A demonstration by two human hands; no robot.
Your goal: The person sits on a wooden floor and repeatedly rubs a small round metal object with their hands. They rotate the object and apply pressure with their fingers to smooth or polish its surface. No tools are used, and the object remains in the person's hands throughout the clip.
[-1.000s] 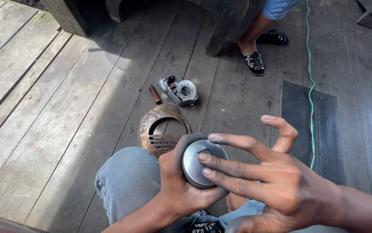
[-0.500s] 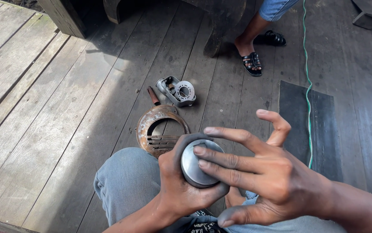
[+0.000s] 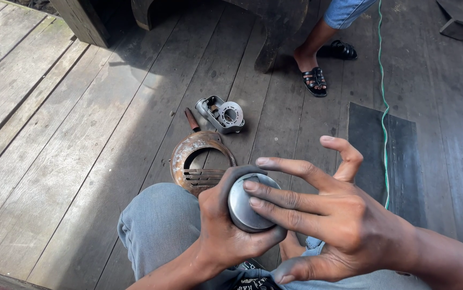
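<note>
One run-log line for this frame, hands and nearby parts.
left hand: grips round metal cap | right hand: fingers flat on cap face | floor: rusty round cover, grey housing

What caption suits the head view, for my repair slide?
Left hand grips a round metal part, right hand fingers on its face, above a rusty cover on planks.

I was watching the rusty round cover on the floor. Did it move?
No. The rusty round cover lies in the same spot beside the small grey metal part, on the same floor planks.
</note>
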